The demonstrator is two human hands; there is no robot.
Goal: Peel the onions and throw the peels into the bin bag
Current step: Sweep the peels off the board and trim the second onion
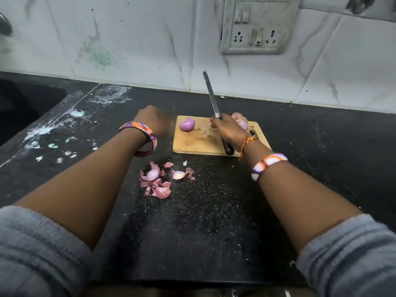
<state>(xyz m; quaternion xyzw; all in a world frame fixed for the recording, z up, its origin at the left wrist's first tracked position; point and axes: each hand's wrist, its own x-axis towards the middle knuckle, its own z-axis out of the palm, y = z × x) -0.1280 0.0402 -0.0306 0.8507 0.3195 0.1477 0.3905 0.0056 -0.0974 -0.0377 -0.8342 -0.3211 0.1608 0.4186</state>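
Note:
A peeled purple onion (187,124) lies on the left part of a small wooden cutting board (199,142). A second onion (241,121), still partly in its skin, sits at the board's far right, half hidden behind my right hand (229,131). That hand grips the black handle of a long knife (212,99), blade pointing up and away toward the wall. My left hand (155,121) hovers just left of the board, blurred, fingers curled, holding nothing that I can see. A heap of pink onion peels (159,182) lies on the black counter in front of the board.
The black speckled counter (214,211) runs to a tiled wall with a switch and socket plate (257,26). A dark sink (23,103) is at the far left, with white smears on the counter beside it. No bin bag is in view.

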